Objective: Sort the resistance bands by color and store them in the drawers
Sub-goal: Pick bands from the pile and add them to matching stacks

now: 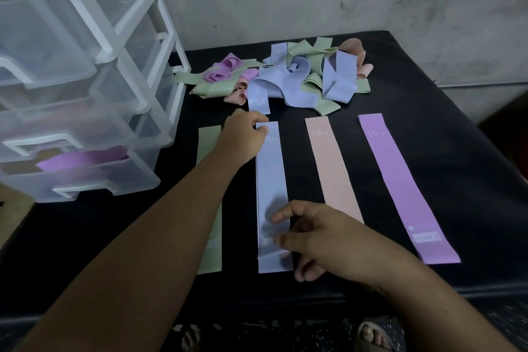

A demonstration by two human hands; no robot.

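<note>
While both hands work on the pale blue elastic resistance band point(271, 180), lying flat near the middle of the black padded table point(457, 151), the step in hand looks like sorting rather than storing: laying one more blue strip out straight in its colour lane. The left hand point(243, 128) reaches to the strip's 12 o'clock end and pinches its corner between thumb and fingertips. The right hand point(323, 240) is at the 6 o'clock end, fingers loosely curled, with thumb and forefinger lying on the strip. Whether it pinches or only presses I cannot tell. A second blue edge shows just below it, so this strip seems to lie on another.

Toward 3 o'clock lie a flat peach-pink elastic band point(331, 168) and a flat lilac elastic band point(400, 180). At 9 o'clock, a sage green elastic band point(210, 137) is partly hidden under the left forearm. The tangled heap of mixed-colour bands point(288, 77) sits at 12 o'clock, a loose blue end touching the left hand. The clear plastic drawer tower point(94, 46) stands at 10 o'clock, its lowest drawer pulled out with a folded lilac band point(83, 160) inside.

Next, I judge, both hands should let go and one should draw another band free of the heap.
</note>
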